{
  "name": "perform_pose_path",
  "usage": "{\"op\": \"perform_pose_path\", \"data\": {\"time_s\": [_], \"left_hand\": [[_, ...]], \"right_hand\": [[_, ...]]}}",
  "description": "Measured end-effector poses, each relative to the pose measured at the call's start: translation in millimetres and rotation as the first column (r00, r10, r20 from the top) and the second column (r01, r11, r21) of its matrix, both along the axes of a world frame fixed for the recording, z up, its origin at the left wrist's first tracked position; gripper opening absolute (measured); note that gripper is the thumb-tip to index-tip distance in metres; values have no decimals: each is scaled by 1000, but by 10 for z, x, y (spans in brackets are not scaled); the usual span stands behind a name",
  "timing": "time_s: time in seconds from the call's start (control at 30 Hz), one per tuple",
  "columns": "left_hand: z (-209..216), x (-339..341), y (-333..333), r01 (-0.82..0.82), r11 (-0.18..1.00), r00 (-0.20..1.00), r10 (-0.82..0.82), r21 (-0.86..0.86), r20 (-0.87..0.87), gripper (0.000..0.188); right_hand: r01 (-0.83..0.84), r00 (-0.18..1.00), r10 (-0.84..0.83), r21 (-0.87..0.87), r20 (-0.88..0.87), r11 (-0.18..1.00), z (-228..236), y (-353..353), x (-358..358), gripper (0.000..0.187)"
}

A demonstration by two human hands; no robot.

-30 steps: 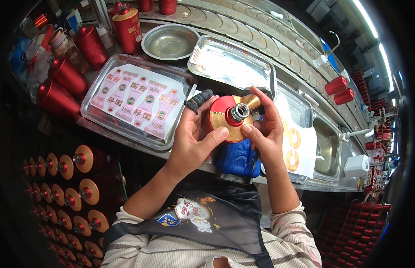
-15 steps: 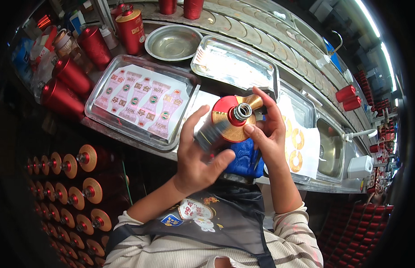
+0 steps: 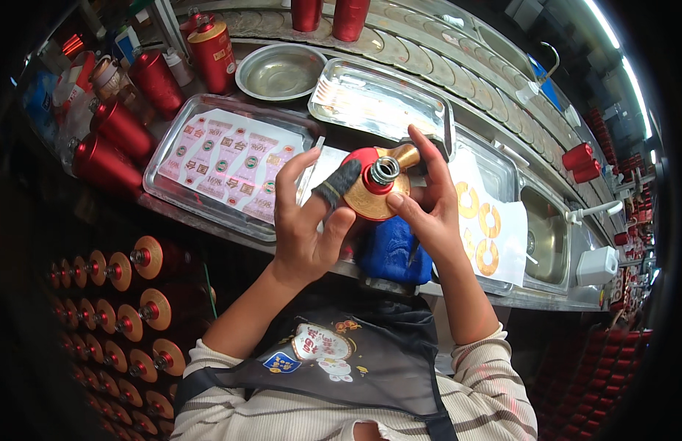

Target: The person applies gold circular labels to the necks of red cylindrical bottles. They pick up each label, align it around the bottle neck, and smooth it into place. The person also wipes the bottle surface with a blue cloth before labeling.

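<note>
A red bottle (image 3: 358,157) tilts its bare threaded neck up toward me. A gold ring-shaped label (image 3: 372,204) lies round its shoulder, with red showing at the upper left. My right hand (image 3: 438,220) grips the bottle from the right, thumb on the gold ring and index finger stretched upward. My left hand (image 3: 302,234) is open at the left side, fingers apart. A dark wrap (image 3: 339,184) on one of its fingers touches the shoulder beside the neck. Behind the bottle, next to my right fingers, is a gold tapered piece (image 3: 409,155); how it is fixed is hidden.
Below the bottle sits a blue cloth bundle (image 3: 394,253). A tray (image 3: 151,173) of printed labels lies left, a white sheet (image 3: 508,220) of gold rings right. A round basin (image 3: 282,50) and a metal tray (image 3: 444,110) stand behind. Several red bottles (image 3: 120,131) surround the left side.
My left hand has moved a little left and up, its wrapped finger now on the bottle's shoulder. The bottle has shifted slightly left. Red containers on the far conveyor have moved right.
</note>
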State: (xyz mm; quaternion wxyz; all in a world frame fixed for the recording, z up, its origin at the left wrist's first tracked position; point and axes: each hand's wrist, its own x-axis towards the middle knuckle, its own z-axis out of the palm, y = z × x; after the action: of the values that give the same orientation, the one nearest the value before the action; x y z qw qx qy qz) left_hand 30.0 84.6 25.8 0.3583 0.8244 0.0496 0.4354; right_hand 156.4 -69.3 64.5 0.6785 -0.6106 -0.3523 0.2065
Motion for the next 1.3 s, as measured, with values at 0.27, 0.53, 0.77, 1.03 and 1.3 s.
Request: {"op": "perform_pose_path", "data": {"time_s": [0.27, 0.53, 0.77, 1.03, 1.3], "left_hand": [[-26, -150, -323, -147, 961, 986, 161, 234, -44, 39], [98, 24, -644, -265, 905, 946, 310, 331, -90, 19], [171, -2, -548, -193, 977, 977, 200, -95, 71, 75], [82, 273, -1, 366, 690, 885, -465, -624, 5, 88], [50, 240, -63, 129, 929, 948, -218, -347, -233, 104]], "right_hand": [[3, 1000, -4, 42, 30, 999, -75, 11, 52, 79], [-63, 996, 66, 52, -64, 997, -27, 65, 245, 57], [-92, 994, 87, 70, 62, 993, -56, 79, 323, 56], [-58, 996, 51, 94, 74, 994, -5, 74, 360, 64], [-15, 997, 23, 107, -70, 994, -7, 87, 303, 68]]}}
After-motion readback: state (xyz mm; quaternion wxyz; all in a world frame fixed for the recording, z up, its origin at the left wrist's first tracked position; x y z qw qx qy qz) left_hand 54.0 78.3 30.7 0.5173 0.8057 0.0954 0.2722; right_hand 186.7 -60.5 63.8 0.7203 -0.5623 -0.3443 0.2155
